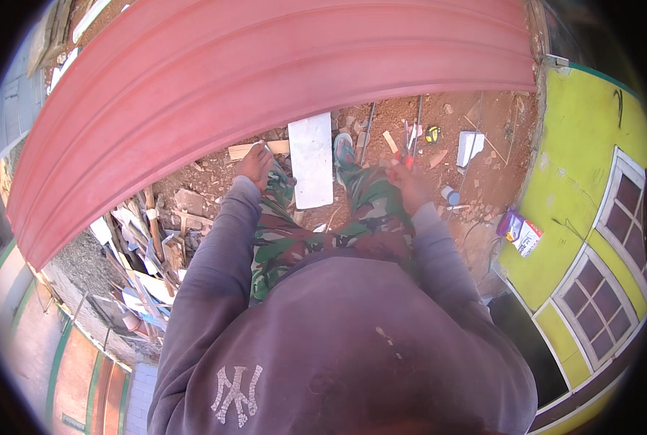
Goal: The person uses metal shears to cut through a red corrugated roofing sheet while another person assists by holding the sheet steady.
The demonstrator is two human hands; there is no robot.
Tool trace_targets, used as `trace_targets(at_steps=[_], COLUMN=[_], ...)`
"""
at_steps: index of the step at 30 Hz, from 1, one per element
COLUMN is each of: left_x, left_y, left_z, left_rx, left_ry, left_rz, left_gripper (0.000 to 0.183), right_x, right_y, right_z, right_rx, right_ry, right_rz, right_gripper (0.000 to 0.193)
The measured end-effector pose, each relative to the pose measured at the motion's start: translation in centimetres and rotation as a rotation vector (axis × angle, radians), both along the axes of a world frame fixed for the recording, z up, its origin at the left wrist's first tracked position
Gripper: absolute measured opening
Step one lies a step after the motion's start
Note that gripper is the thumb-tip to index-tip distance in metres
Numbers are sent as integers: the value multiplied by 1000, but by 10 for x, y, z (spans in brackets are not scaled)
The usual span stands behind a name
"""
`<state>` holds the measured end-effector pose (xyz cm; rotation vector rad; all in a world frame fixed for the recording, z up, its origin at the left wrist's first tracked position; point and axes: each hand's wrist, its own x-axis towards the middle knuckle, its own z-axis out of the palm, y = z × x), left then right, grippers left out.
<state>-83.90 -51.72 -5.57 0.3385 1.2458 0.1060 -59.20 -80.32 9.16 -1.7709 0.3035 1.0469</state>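
My left hand (254,167) is closed near a pale wooden strip (280,147), just below the curved edge of a red corrugated sheet (280,65). Whatever its fingers hold, if anything, is too small to make out. On the other side, my right hand (405,185) grips a red-handled tool (409,159); its thin tips point away from me, and its exact kind is unclear. A long white board (312,163) lies between my legs, its far end reaching the sheet's edge.
A yellow-and-black tape measure (432,134), a white block (471,148) and a blue-and-white container (450,195) lie on reddish soil. Scrap wood (146,254) is heaped at left. A purple packet (513,227) sits beside the yellow-green wall (570,145) at right.
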Motion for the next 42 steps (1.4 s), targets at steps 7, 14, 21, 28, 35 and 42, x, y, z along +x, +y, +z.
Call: trace_targets(at_steps=[7,14,21,28,35,42], left_x=[37,86,115,127,119,129], left_y=[-29,-59,-52,-35,-14,-8], left_z=[-140,-296,-341,-337,-350,-319], left_rx=[-153,-65,20,-76,-218,-253], left_ry=[1,47,164,243,170,217], left_rz=[142,359,472,439,518,571], left_gripper=[70,72,69,67,66,59], right_x=[-38,-33,-4,58,68,65], right_y=[60,77,120,157,155,154], right_z=[-128,-274,-330,-340,-366,-362], right_rx=[-40,-85,200,409,324,316], right_ry=[-28,164,271,50,168,156], right_rz=[364,269,17,-34,-29,31], right_gripper=[28,21,40,52,52,49])
